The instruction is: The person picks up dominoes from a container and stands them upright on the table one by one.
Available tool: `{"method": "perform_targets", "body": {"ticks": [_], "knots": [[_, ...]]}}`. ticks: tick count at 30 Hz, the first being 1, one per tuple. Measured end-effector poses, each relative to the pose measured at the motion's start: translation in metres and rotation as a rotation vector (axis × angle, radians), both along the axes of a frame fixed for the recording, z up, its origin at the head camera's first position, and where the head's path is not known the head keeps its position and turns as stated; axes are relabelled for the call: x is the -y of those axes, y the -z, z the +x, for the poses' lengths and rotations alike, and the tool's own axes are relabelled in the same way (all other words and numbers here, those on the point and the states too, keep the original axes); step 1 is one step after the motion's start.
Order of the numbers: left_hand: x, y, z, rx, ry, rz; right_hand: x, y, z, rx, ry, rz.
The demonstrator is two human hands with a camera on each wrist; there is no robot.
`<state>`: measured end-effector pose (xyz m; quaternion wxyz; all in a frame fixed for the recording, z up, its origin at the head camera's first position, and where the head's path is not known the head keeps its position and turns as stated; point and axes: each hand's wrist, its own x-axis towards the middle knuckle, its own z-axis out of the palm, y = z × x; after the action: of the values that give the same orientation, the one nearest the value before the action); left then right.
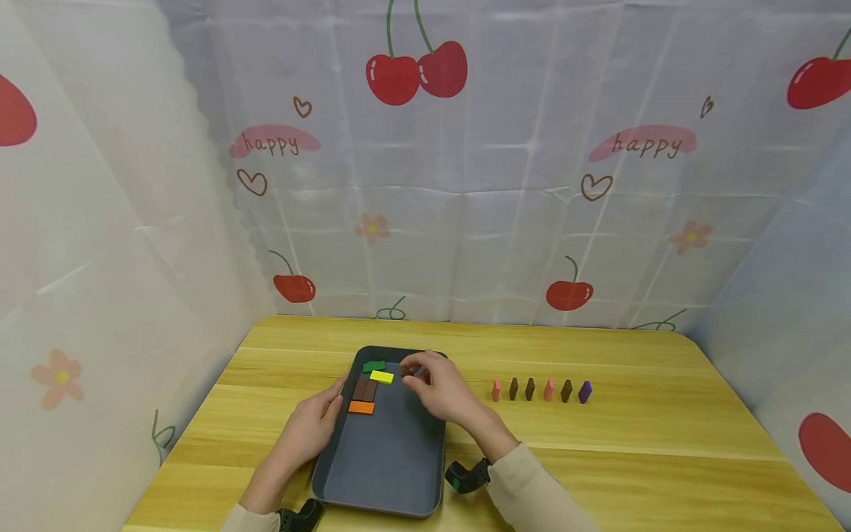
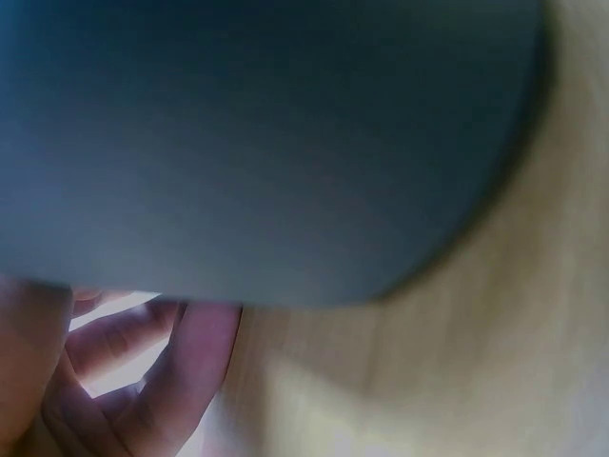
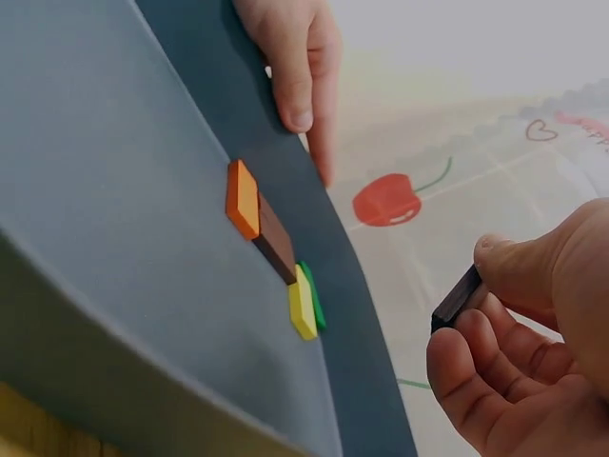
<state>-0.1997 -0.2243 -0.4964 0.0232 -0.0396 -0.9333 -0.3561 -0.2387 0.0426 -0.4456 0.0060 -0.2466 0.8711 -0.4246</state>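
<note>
A dark grey rectangular tray (image 1: 385, 465) lies on the table. My left hand (image 1: 309, 425) grips its left side, thumb at the rim and fingers outside it; in the left wrist view, curled fingers (image 2: 190, 371) show beside the tray's dark wall. Over the far right part of the tray, my right hand (image 1: 442, 388) pinches a dark brown domino (image 3: 457, 297) between thumb and fingers. Inside the tray, along the left side, are a green domino (image 1: 374, 366), a yellow domino (image 1: 382, 377), brown dominoes (image 1: 365, 389) and an orange domino (image 1: 361, 407).
Right of the tray, several dominoes stand upright in a spaced row, from a pink domino (image 1: 496, 390) to a purple domino (image 1: 585, 392), with dark brown and pink ones between. A cherry-printed curtain (image 1: 452, 222) borders the wooden table (image 1: 638, 458) at the back and sides.
</note>
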Motion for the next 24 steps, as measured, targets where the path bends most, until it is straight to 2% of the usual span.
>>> {"method": "perform_targets", "body": {"ticks": [9, 24], "knots": [[0.001, 0.002, -0.001, 0.002, 0.005, 0.012, -0.015, -0.004, 0.014, -0.005, 0.001, -0.051], [0.002, 0.002, -0.003, 0.028, 0.006, 0.016, -0.051, 0.000, 0.028, 0.022, 0.049, -0.044]]}}
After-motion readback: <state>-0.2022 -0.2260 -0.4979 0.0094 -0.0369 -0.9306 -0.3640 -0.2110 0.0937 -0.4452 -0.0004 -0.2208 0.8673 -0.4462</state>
